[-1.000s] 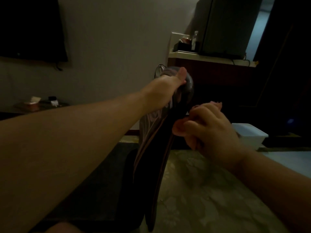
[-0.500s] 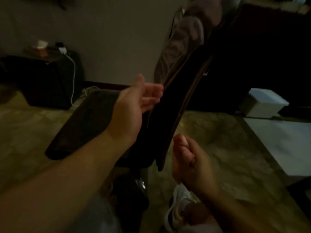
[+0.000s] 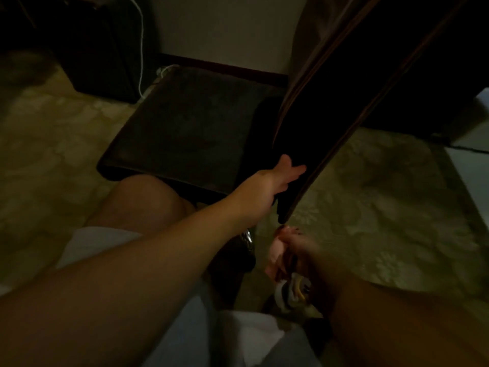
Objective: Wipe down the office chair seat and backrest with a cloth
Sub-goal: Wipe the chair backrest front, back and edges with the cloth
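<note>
- Below the head camera, dim room, patterned carpet (image 3: 383,207) underfoot; the office chair stands directly ahead, side-on.
- Chair seat (image 3: 185,128): dark, square cushion, roughly level, left of centre. Its near edge sits just above the person's bare left knee (image 3: 143,200).
- Backrest (image 3: 330,115): dark panel with a lighter trim line along each edge, rising steeply from lower centre to the upper right, seen nearly edge-on.
- Left hand (image 3: 280,178): arm stretched forward, palm laid against the lower part of the backrest on its seat-facing side. Fingers straight and spread, thumb up; nothing gripped.
- Right hand (image 3: 293,250): low, just beneath the bottom tip of the backrest, motion-blurred. Fingers look curled around something pale pink (image 3: 275,254), likely the cloth; the blur makes the exact grip hard to read.
- Hands are apart, left above right, with the backrest's lower end between them.
- White shorts (image 3: 238,337) cover the lap at the bottom of the view; a striped sock or shoe (image 3: 291,292) shows just under the right hand.
- Shiny metal part (image 3: 247,238) of the chair base glints between the left forearm and the right hand.
- Far left: dark cabinet (image 3: 92,49) against the wall, a white cable (image 3: 141,49) hanging down its right side to the floor.
</note>
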